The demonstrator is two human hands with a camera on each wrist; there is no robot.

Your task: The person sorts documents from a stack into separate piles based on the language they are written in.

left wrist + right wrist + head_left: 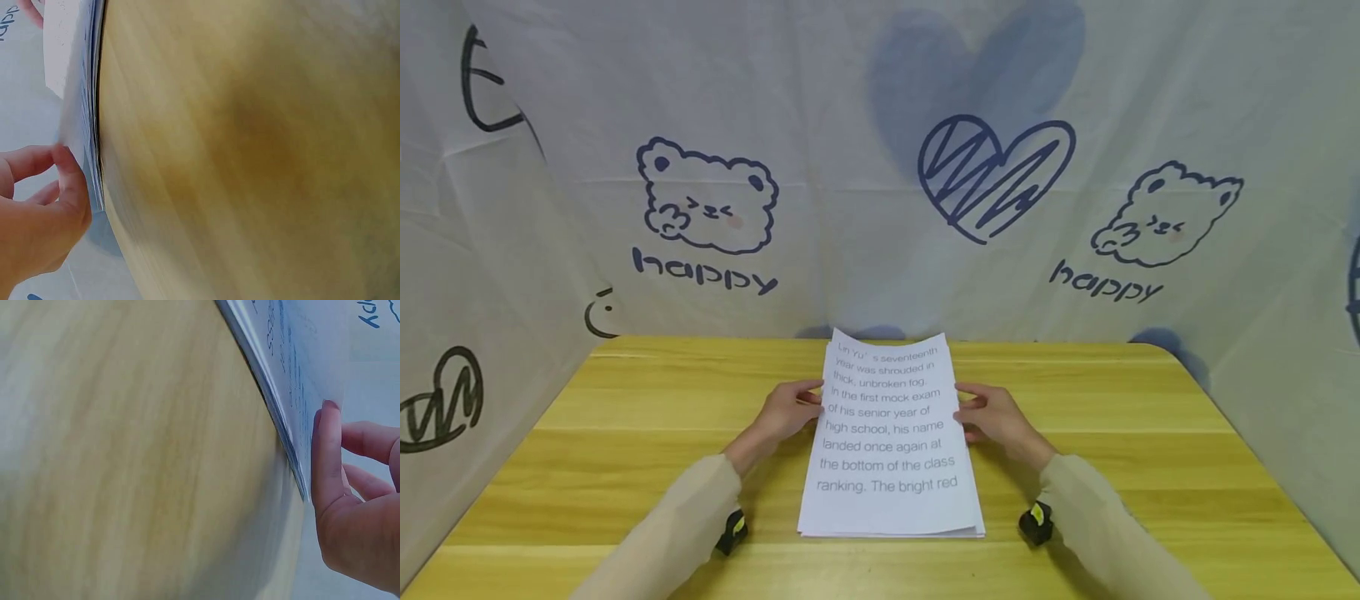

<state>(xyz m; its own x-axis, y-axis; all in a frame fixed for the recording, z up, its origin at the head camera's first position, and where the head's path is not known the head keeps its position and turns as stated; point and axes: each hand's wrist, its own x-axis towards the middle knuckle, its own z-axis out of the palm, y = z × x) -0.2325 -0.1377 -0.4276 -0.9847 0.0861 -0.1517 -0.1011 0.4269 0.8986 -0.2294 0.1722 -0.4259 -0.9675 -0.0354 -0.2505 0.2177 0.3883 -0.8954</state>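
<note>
A printed paper sheet (887,433) with large grey text lies over a stack of paper (94,125), its far part raised and slightly bowed. At the sheet's left edge, my left hand (786,410) pinches the paper between thumb and finger, as the left wrist view shows (hand (47,219)). My right hand (996,419) holds the opposite edge; in the right wrist view the thumb and fingers of that hand (353,494) meet at the paper's border. Below the hands, the layered edges of the stack (265,394) rest on the table. Most lower pages are hidden under the top sheet.
The wooden table (647,417) spreads out on both sides of the paper. Behind it hangs a white cloth (850,233) with drawn bears, hearts and lettering. A small black device (730,533) is at the left wrist and another black device (1036,525) at the right.
</note>
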